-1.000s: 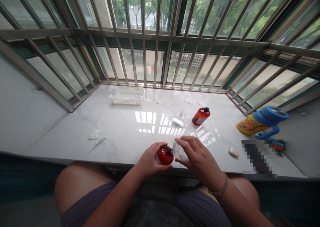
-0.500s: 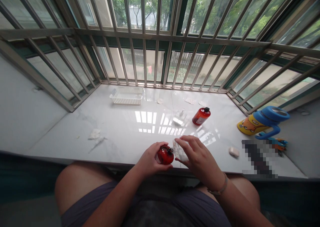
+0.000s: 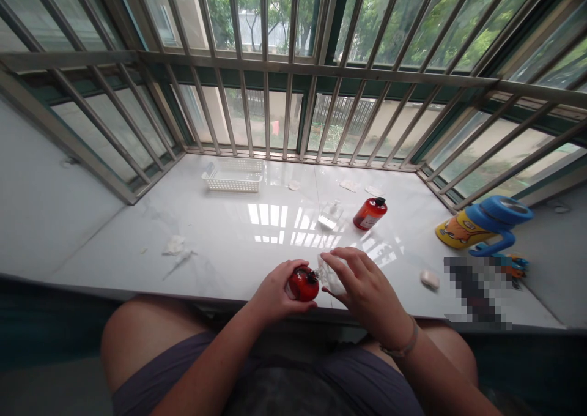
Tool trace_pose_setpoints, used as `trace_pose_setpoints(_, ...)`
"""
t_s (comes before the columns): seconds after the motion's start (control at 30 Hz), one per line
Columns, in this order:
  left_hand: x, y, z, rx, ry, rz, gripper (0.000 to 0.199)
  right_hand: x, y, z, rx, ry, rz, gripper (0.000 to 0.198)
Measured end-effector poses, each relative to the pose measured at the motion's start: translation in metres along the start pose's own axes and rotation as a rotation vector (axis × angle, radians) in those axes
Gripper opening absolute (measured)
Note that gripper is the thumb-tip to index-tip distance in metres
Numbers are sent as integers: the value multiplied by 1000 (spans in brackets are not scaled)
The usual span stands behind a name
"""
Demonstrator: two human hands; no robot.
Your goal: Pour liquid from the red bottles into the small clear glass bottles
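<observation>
My left hand (image 3: 275,290) is wrapped round a red bottle (image 3: 302,285) with a dark neck, tilted toward the right near the front edge of the white ledge. In my right hand (image 3: 360,281) is a small clear bottle (image 3: 329,276), gripped between thumb and fingers. Its mouth meets or nearly meets the neck of the red bottle; the exact contact is too small to tell. Beyond my hands stand a second clear bottle (image 3: 329,216) and another red bottle (image 3: 369,213) with a black cap.
A white perforated basket (image 3: 233,177) sits at the back left. Crumpled tissue (image 3: 175,246) lies at left. To the right are a small pale block (image 3: 430,279), a blue-and-yellow flask (image 3: 481,221) and a blurred-out dark object (image 3: 474,290). Metal bars (image 3: 293,67) line the window.
Almost nothing differs. Both hands hold the two bottles in the same position, and the whole view has shifted very slightly.
</observation>
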State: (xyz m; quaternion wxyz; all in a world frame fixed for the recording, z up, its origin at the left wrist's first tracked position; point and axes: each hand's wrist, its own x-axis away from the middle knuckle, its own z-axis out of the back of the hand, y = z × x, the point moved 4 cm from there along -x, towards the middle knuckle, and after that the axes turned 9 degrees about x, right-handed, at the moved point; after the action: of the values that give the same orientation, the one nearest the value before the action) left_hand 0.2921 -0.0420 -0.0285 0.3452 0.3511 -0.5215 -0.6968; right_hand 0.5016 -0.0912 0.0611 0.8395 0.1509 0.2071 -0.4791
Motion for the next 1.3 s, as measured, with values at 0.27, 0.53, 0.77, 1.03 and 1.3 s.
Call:
trace_pose_setpoints(0.27, 0, -1, 1, -1, 2, -7, 85, 0, 0, 0, 33, 9, 23, 66)
trace_pose_setpoints(0.53, 0, -1, 0, 3, 6, -12, 84, -1, -1, 3, 52, 14, 25, 65)
trace_pose_setpoints(0.77, 0, -2, 1, -7, 8, -14, 85, -1, 0, 5, 60, 31, 20, 63)
trace_pose_setpoints(1.03, 0, -2, 2, 0, 7, -11, 85, -1, 1, 6, 67, 34, 27, 64)
trace_pose_setpoints(1.3, -1, -3, 2, 8, 11, -6, 85, -2, 2, 9, 80, 38, 47, 62)
